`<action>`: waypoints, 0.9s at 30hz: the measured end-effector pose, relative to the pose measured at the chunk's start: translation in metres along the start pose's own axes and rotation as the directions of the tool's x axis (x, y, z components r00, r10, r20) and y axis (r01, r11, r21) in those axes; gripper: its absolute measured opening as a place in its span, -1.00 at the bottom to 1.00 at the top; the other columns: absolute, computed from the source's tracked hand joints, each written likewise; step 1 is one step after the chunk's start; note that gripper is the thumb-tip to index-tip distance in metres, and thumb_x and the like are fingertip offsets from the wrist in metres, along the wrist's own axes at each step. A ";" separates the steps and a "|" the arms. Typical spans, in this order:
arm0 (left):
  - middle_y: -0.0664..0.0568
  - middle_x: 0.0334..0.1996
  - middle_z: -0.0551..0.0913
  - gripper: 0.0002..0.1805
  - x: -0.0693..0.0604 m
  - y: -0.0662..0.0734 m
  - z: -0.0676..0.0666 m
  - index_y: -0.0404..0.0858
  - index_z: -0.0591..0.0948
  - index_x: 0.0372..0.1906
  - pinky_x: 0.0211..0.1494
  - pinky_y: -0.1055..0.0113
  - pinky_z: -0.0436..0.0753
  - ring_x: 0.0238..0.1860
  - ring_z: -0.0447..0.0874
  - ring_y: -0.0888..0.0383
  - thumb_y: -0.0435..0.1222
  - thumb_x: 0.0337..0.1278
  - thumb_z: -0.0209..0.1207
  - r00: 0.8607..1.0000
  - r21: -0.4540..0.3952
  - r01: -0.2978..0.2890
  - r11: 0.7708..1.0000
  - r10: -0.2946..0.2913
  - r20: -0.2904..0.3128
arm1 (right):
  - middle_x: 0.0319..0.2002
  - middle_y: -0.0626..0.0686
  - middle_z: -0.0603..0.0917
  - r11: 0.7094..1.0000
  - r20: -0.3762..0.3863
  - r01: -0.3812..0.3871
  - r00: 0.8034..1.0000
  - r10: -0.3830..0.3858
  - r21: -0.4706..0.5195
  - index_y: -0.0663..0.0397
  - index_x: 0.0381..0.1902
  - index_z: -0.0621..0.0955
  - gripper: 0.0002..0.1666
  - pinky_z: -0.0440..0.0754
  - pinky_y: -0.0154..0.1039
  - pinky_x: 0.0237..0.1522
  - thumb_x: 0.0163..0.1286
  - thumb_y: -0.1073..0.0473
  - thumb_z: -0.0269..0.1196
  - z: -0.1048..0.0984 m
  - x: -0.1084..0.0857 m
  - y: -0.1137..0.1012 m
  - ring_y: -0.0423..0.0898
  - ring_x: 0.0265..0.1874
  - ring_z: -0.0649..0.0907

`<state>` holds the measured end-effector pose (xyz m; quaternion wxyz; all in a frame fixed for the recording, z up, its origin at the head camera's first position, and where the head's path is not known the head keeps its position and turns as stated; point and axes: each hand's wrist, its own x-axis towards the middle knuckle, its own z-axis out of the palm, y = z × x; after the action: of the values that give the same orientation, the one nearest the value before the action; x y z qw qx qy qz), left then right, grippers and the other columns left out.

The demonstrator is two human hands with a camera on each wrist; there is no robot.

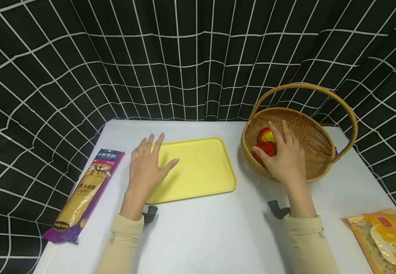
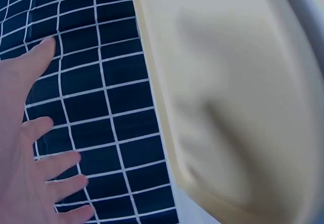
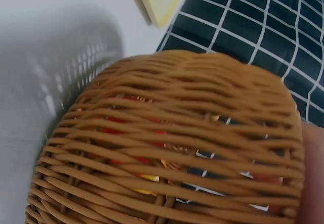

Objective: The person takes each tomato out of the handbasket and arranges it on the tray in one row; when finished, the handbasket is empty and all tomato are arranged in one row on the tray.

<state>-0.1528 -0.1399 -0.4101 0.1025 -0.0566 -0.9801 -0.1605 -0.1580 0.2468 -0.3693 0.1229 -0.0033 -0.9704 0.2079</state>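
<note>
A wicker basket (image 1: 312,142) with a tall handle stands at the right, holding a red fruit (image 1: 265,149) and a red-and-yellow one (image 1: 265,135). My right hand (image 1: 288,160) reaches over its near rim, fingers spread beside the fruits; whether it touches them I cannot tell. In the right wrist view the basket wall (image 3: 167,133) covers most of that hand. My left hand (image 1: 145,167) hovers over the left edge of a yellow tray (image 1: 198,169), fingers spread and holding nothing. The left wrist view shows the same hand (image 2: 30,148) beside the tray (image 2: 243,82).
A purple pasta packet (image 1: 86,194) lies at the table's left edge, and an orange-and-clear bag (image 1: 386,239) lies at the right front. Behind the white table (image 1: 215,232) hangs a black cloth (image 1: 184,57) with white grid lines. Something purple shows partly behind the basket.
</note>
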 end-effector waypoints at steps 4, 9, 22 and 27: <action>-0.23 0.71 0.09 0.12 -0.011 -0.011 -0.001 0.05 0.10 0.73 0.63 -0.34 0.22 0.68 0.05 -0.32 0.36 0.20 0.30 0.995 -0.067 0.041 0.997 -0.035 0.092 | 0.73 0.27 0.01 1.000 0.083 -0.011 0.996 0.010 0.005 -0.28 0.74 0.12 0.11 0.14 0.67 0.43 0.41 -0.35 0.36 -0.004 0.006 0.006 0.54 0.57 0.19; -0.24 0.75 -0.11 0.23 -0.028 -0.027 -0.002 0.04 0.05 0.75 0.66 -0.44 0.06 0.72 -0.14 -0.39 0.35 0.10 0.39 0.968 -0.132 0.112 0.985 -0.077 0.239 | 0.69 0.34 0.12 1.000 0.185 -0.013 0.983 0.014 -0.010 -0.22 0.72 0.18 0.10 0.20 0.63 0.41 0.39 -0.28 0.41 -0.005 0.012 0.010 0.55 0.52 0.24; -0.30 0.74 -0.15 0.28 -0.065 -0.053 0.001 0.00 0.09 0.74 0.66 -0.49 -0.15 0.72 -0.32 -0.42 0.38 0.01 0.42 0.916 -0.197 0.157 0.968 -0.068 0.396 | 0.53 0.56 0.27 1.000 0.350 -0.019 0.936 0.025 -0.019 -0.03 0.62 0.32 -0.02 -0.07 0.62 0.44 0.39 -0.23 0.41 -0.003 0.022 0.023 0.58 0.49 0.27; -0.26 0.75 -0.17 0.20 -0.075 -0.050 0.002 0.01 0.15 0.72 0.65 -0.52 -0.17 0.72 -0.33 -0.42 0.37 0.07 0.39 0.908 -0.194 0.158 0.968 -0.065 0.415 | 0.53 0.55 0.29 1.000 0.376 -0.018 0.926 0.025 -0.020 -0.03 0.60 0.36 -0.07 -0.31 0.70 0.47 0.40 -0.17 0.42 0.001 0.024 0.024 0.62 0.52 0.21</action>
<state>-0.0876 -0.1927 -0.4431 -0.1192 -0.0436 -0.9573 -0.2597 -0.1826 0.2693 -0.3744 -0.0677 0.0250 -0.9775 0.1981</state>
